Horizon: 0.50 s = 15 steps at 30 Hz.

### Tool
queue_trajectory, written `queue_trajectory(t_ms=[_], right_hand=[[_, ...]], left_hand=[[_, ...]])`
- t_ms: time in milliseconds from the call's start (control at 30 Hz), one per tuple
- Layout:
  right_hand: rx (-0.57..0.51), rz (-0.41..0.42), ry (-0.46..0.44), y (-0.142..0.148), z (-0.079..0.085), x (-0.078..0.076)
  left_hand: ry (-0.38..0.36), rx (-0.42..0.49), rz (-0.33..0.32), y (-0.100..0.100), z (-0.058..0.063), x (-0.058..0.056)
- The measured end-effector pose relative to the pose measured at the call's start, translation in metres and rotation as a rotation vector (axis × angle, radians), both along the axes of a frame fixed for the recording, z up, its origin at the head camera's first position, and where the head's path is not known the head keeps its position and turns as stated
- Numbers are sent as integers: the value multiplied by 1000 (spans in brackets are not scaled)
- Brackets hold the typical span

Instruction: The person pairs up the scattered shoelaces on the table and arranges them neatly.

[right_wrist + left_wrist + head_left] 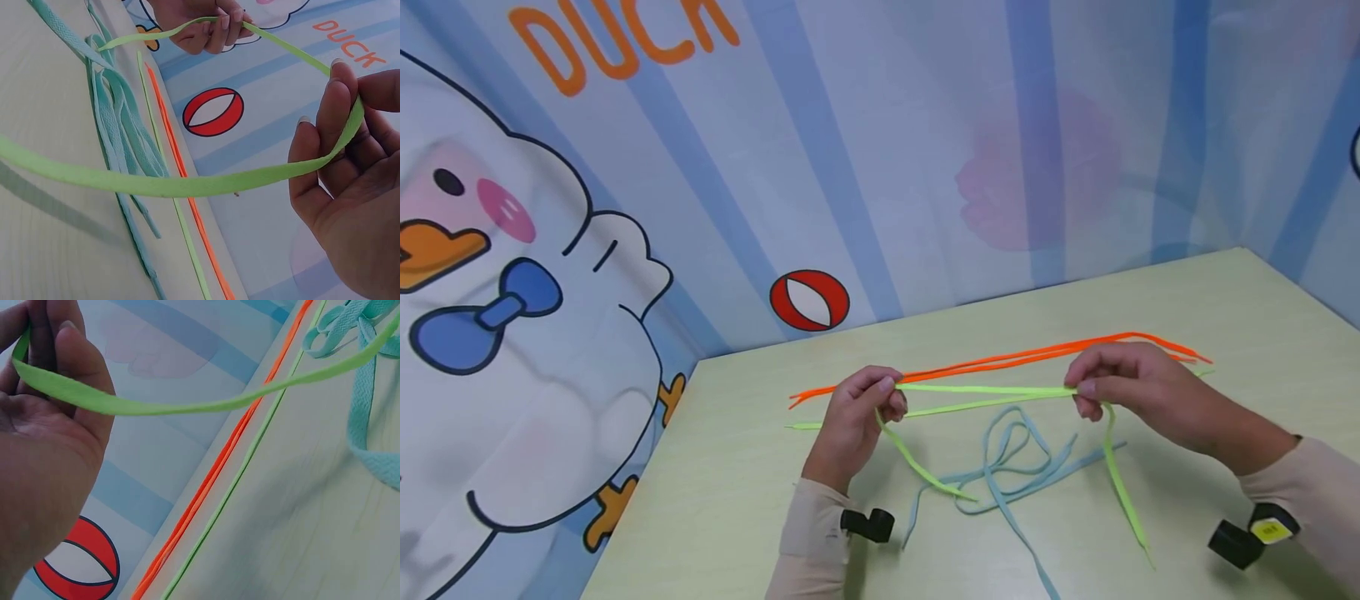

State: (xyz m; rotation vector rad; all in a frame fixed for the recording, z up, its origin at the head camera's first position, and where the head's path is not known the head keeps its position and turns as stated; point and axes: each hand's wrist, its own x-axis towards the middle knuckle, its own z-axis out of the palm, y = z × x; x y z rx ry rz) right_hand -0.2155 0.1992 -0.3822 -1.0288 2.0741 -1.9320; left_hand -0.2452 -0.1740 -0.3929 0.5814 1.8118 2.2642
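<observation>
Wrist cams sit closest, strapped at both sleeves. Left hand (852,419) pinches green lace (985,390) between thumb and curled fingers; right hand (1131,387) pinches same lace further along, fingers curled round it. Lace stretched taut between both hands, held above table (745,492); both loose tails hang down, one from each hand, ends touching table. Right wrist view: lace (187,184) bends round fingers (337,119), grip looks firm. Left wrist view: lace (187,407) runs out from thumb and fingers (75,356).

Blue lace (1011,454) lies in a loose tangle on table below the stretched span, untouched. Orange lace (1000,362) lies straight behind hands, near wall. Second thin green lace (940,408) lies flat alongside it.

Progress, as judged: green lace picked up and straightened only; no loop, knot or fold visible yet. Blue tangle not sorted. Early stage.
</observation>
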Motion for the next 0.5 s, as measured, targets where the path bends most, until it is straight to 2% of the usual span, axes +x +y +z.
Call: queue_trajectory(t_ms=[500], right_hand=[[-85, 36, 17, 9, -2, -4]], left_hand=[[-28, 55, 43, -6, -1, -3]])
